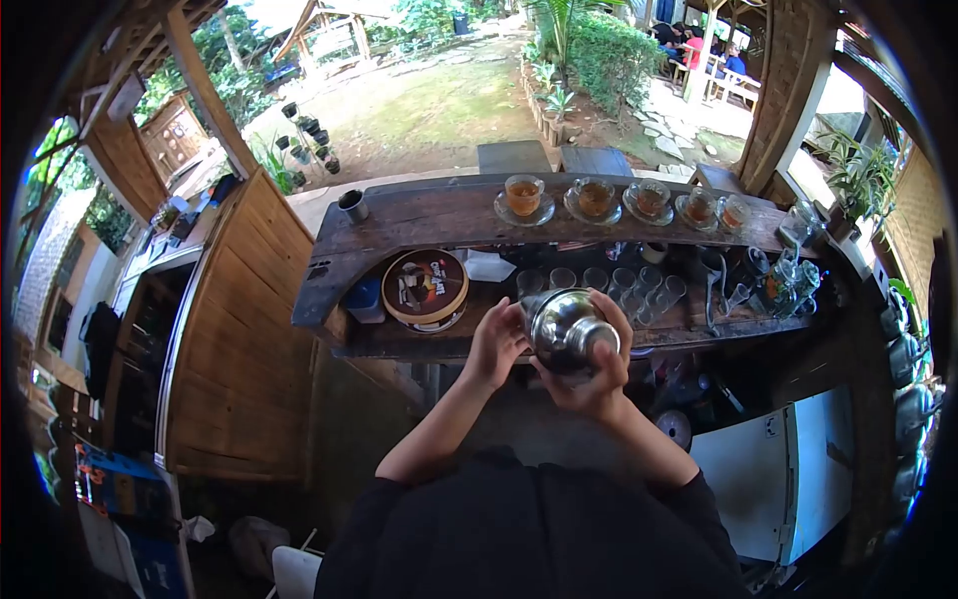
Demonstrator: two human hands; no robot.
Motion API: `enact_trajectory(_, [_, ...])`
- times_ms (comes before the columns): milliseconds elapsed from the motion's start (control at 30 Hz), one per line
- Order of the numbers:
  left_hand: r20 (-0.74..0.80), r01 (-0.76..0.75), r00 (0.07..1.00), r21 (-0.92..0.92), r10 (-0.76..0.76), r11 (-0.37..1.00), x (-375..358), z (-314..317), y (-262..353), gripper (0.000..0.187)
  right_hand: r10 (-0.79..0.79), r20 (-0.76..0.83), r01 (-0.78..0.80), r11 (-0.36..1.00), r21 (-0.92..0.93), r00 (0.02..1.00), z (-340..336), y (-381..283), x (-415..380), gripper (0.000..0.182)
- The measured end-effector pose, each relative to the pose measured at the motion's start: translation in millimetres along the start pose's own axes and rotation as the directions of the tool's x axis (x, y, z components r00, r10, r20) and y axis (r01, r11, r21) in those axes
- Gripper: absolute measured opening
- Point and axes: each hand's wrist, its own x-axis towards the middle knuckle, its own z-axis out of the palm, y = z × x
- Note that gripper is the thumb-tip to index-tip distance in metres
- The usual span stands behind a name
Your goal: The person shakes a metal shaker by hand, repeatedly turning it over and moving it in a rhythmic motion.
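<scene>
A shiny steel shaker (565,329) is held in front of me with both hands, tilted so its top points toward the camera. My left hand (496,342) grips its left side. My right hand (605,371) wraps around its right side and bottom. Just beyond it, on the lower wooden shelf (399,337), stand several empty small glasses (614,281). On the upper counter (429,212), several glass cups of brown tea (524,195) sit on saucers in a row.
A round tin (425,289) and a blue container (364,299) lie on the shelf's left. A metal cup (351,205) stands on the counter's left. Tongs and glassware (788,285) crowd the right end. A white fridge (798,469) stands lower right. People sit far off at a table (714,60).
</scene>
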Motion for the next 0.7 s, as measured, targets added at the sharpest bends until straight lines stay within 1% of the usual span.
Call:
enact_trajectory(67, [0.034, -0.207, 0.978, 0.037, 0.205, 0.978, -17.5, 45.9, 17.2, 0.035, -0.174, 0.120, 0.155, 0.976, 0.154, 0.977, -20.3, -10.6, 12.2, 0.081])
enact_trajectory(100, [0.068, -0.259, 0.966, 0.145, 0.251, 0.955, -24.0, 54.2, 28.5, 0.032, -0.391, -0.085, 0.398, 0.913, 0.086, 0.916, -5.6, -11.2, 9.0, 0.066])
enact_trajectory(133, [0.110, -0.307, 0.950, 0.183, 0.291, 0.934, -28.5, 56.9, 33.9, 0.031, -0.123, 0.039, 0.110, 0.965, 0.239, 0.992, -9.9, -2.8, -46.5, 0.059])
enact_trajectory(167, [0.094, -0.314, 0.949, 0.226, 0.300, 0.922, -25.8, 56.2, 33.0, 0.030, -0.014, -0.041, 0.030, 0.914, 0.404, 0.999, -2.5, -0.6, -49.4, 0.060])
enact_trajectory(200, [0.077, -0.319, 0.948, 0.268, 0.309, 0.909, -21.2, 52.6, 30.4, 0.030, 0.108, -0.099, -0.034, 0.826, 0.563, 0.989, 2.8, 0.4, -48.8, 0.060])
enact_trajectory(233, [0.111, -0.237, 0.971, 0.295, 0.214, 0.926, -0.2, 23.0, 22.7, 0.029, 0.182, 0.060, -0.191, 0.953, 0.237, 0.981, -3.9, 2.4, -31.6, 0.061])
enact_trajectory(267, [0.017, -0.079, 0.997, 0.116, 0.078, 0.990, 15.0, 0.8, 15.8, 0.028, -0.077, -0.203, 0.100, 0.990, 0.102, 0.976, 17.0, 6.0, -5.3, 0.057])
enact_trajectory(333, [0.147, -0.167, 0.978, 0.116, 0.149, 0.979, 9.8, 19.0, 20.8, 0.030, -0.104, -0.269, 0.138, 0.985, 0.108, 0.957, 14.9, 6.8, 14.9, 0.062])
enact_trajectory(367, [0.137, -0.237, 0.966, 0.153, 0.217, 0.959, -6.2, 48.4, 31.2, 0.031, 0.271, 0.057, -0.274, 0.903, 0.331, 0.961, -5.3, 8.3, -21.7, 0.061])
enact_trajectory(400, [0.132, -0.306, 0.949, 0.190, 0.285, 0.933, -20.1, 71.1, 38.2, 0.033, 0.517, 0.429, -0.667, 0.641, 0.379, 0.741, -25.8, 10.4, -57.8, 0.060])
enact_trajectory(433, [0.153, -0.356, 0.932, 0.204, 0.329, 0.912, -21.9, 66.2, 35.2, 0.036, -0.080, -0.058, 0.095, 0.939, 0.331, 0.995, -10.9, -6.8, -30.8, 0.045])
enact_trajectory(467, [0.154, -0.365, 0.929, 0.227, 0.337, 0.903, -23.8, 65.9, 30.9, 0.037, -0.069, -0.203, 0.161, 0.863, 0.479, 0.977, -3.1, -4.5, -31.4, 0.038])
enact_trajectory(500, [0.150, -0.335, 0.941, 0.263, 0.304, 0.905, -15.9, 62.6, 28.9, 0.036, 0.065, -0.183, 0.006, 0.932, 0.362, 0.981, 1.8, 11.1, -48.9, 0.044])
enact_trajectory(533, [0.136, -0.298, 0.954, 0.298, 0.268, 0.907, -6.4, 53.9, 24.8, 0.035, 0.208, -0.176, -0.163, 0.958, 0.238, 0.962, 5.1, 2.3, -19.6, 0.050])
enact_trajectory(567, [0.166, -0.239, 0.964, 0.208, 0.207, 0.948, 3.7, 44.9, 23.5, 0.033, 0.314, -0.009, -0.313, 0.949, 0.038, 0.949, -8.9, -14.4, 9.8, 0.059])
enact_trajectory(600, [0.100, -0.067, 0.993, 0.070, 0.060, 0.995, 18.2, 23.2, 18.0, 0.032, -0.059, -0.339, 0.049, 0.998, -0.040, 0.939, 11.3, 7.3, 24.7, 0.059])
enact_trajectory(633, [0.067, -0.051, 0.997, 0.037, 0.048, 0.998, 18.0, 27.4, 15.3, 0.033, -0.099, -0.188, 0.085, 0.993, -0.077, 0.977, 2.9, 4.1, 25.6, 0.056])
enact_trajectory(667, [0.040, -0.038, 0.999, 0.007, 0.037, 0.999, 18.9, 33.7, 14.4, 0.033, -0.136, -0.035, 0.132, 0.985, -0.110, 0.990, -10.9, 1.9, 24.9, 0.053])
enact_trajectory(700, [0.082, -0.148, 0.987, 0.117, 0.139, 0.982, -4.6, 69.3, 30.5, 0.035, 0.088, 0.114, -0.121, 0.940, 0.319, 0.990, -20.0, 8.5, -8.2, 0.055])
